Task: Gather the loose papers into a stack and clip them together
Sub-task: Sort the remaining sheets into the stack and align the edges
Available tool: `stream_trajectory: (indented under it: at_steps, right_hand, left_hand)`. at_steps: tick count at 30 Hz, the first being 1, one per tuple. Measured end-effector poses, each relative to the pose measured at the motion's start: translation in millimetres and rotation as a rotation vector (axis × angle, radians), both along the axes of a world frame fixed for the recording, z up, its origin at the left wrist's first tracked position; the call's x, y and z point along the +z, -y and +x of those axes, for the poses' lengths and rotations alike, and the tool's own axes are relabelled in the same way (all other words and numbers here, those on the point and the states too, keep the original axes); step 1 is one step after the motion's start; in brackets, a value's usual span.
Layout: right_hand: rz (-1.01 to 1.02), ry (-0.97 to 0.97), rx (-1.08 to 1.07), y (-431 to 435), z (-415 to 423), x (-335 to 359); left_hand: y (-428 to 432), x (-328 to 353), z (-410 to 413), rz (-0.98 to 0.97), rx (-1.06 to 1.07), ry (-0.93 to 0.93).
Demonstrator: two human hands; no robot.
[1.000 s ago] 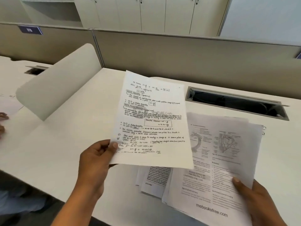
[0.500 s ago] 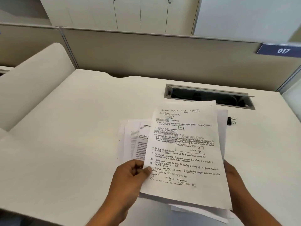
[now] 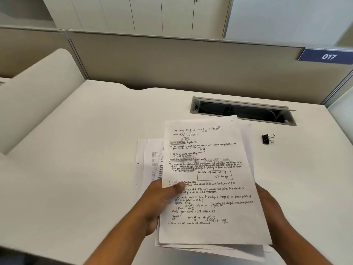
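A handwritten notes sheet (image 3: 210, 169) lies on top of a loose stack of papers (image 3: 219, 249) above the white desk's near edge. My left hand (image 3: 160, 205) grips the stack's left edge with the thumb pressed on the top sheet. At the right edge, my right hand (image 3: 267, 207) holds the stack, its fingers mostly hidden under the paper. A few printed sheets (image 3: 150, 161) stick out to the left from under the top sheet. A black binder clip (image 3: 267, 139) lies on the desk to the right of the papers, apart from them.
An open cable tray slot (image 3: 242, 110) is set in the desk (image 3: 86, 150) behind the papers. A beige partition wall (image 3: 172, 60) with a blue 017 label (image 3: 327, 56) closes the back. A rounded white side divider (image 3: 38, 96) stands at the left.
My left hand brought the handwritten sheet from the left onto the pile held by my right hand. Both hands now hold the stack together, and the binder clip has come fully into view.
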State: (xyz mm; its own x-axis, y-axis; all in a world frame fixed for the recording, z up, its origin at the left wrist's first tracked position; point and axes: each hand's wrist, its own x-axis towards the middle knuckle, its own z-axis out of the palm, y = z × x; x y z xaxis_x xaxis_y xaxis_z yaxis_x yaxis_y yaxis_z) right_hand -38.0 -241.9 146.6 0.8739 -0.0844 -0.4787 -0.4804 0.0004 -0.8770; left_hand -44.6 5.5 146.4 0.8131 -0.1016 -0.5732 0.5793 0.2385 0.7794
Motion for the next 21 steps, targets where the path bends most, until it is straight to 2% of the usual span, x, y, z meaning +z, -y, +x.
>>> stream_trajectory:
  at_steps: [2, 5, 7, 14, 17, 21]
  right_hand:
    - [0.028, -0.07, -0.07, 3.9, 2.5, -1.5]
    - [0.166, 0.06, 0.054, 2.7, 7.0, 1.2]
    - [0.11, 0.166, 0.129, 7.0, 12.3, -1.0]
    - [-0.046, 0.407, 0.083, 5.5, 23.8, 10.6]
    - [-0.166, 0.438, 0.115, 2.6, 20.3, 7.3]
    - [-0.172, 0.442, 0.178, 1.8, 12.9, -3.1]
  left_hand:
    - [5.0, -4.9, 0.5, 0.047, 0.031, 0.045]
    - [10.5, -7.5, 3.9, 0.116, 0.069, 0.131]
    - [13.7, -6.9, 8.0, 0.184, 0.075, 0.198]
    - [27.7, -6.8, 20.9, 0.323, 0.127, 0.45]
    - [31.0, -15.5, 20.0, 0.361, 0.082, 0.508]
    - [31.9, -30.7, 16.7, 0.382, 0.037, 0.483]
